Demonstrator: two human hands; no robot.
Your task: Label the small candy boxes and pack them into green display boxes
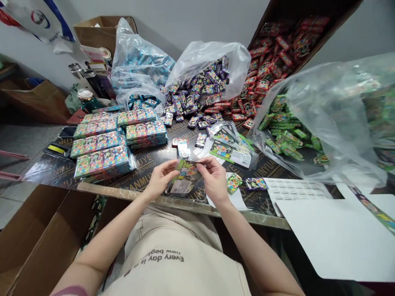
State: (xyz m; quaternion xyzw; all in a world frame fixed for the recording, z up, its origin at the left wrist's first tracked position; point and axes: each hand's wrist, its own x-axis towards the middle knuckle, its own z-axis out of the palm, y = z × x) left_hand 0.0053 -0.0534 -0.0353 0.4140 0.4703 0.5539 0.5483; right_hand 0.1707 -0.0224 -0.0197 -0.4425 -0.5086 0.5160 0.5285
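Note:
Between my two hands is a printed plastic bag (pixel 184 181), green and black with a clear lower part, held over the table's front edge. My left hand (pixel 161 179) pinches its left side with thumb and fingers. At the bag's upper right corner, my right hand (pixel 213 181) grips with thumb and forefinger. Whether anything is inside the bag I cannot tell. Just beyond my hands lie small red and white packets (pixel 182 146). More flat printed bags (pixel 231 152) lie past my right hand. Beside its wrist are a green packet (pixel 233 182) and a purple packet (pixel 256 183).
Stacks of wrapped multi-packs (pixel 101 160) stand at the left. Plastic bags of blue (pixel 140 61), purple (pixel 197 88) and green packets (pixel 286 135) line the back and right. Red packets (pixel 262 78) spill from a tipped box. White sheets (pixel 345 234) cover the right corner; an open carton (pixel 46 234) sits below left.

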